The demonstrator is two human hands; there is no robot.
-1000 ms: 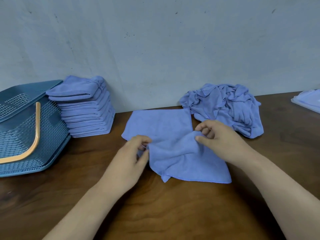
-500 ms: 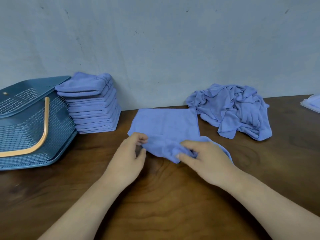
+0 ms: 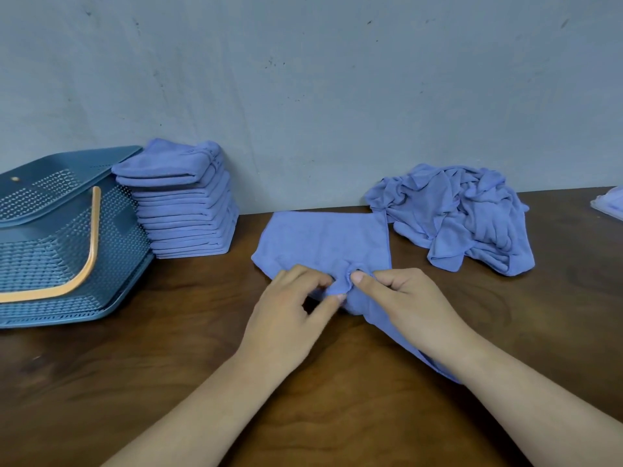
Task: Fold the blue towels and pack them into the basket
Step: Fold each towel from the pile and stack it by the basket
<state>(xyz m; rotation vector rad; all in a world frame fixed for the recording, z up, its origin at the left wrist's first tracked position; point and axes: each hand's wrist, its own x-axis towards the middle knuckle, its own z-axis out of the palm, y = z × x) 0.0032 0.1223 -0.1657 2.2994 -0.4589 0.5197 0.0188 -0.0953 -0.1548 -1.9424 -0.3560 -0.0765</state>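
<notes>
- towel in work [image 3: 323, 237]: on the worktop [image 3: 303, 416], its far edge close to the wall [image 3: 303, 79]. The far half is spread flat and the near edge is bunched up between both hands. One corner trails back toward the person, under the right wrist.
- left hand [image 3: 290, 318]: at the towel's near-left part. Fingers are curled, and thumb and fingertips pinch the bunched near edge.
- right hand [image 3: 404, 305]: at the towel's near edge, right of the bunch. Index finger and thumb nip a small raised fold, the other fingers are curled in, and the wrist lies over the trailing cloth.
- The two hands almost meet at the fingertips, with only the pinched fold between them.
- folded stack [image 3: 185, 214]: left of the towel and clear of it, back against the wall. It's a neat pile with a puffier top piece (count not readable).
- basket [image 3: 43, 237]: further left of the towel, just past the stack. Whether it touches the stack, can't tell. Teal, perforated walls, with the orange handle [image 3: 84, 264] lying down across its side (inside not visible from this angle).
- unfolded heap [image 3: 455, 214]: right of the towel, crumpled, against the wall. It runs up to the towel's far-right corner; contact or a thin gap, can't tell.
- pale blue item [image 3: 612, 203]: far right of the towel, cut off by the frame edge, not identifiable.
</notes>
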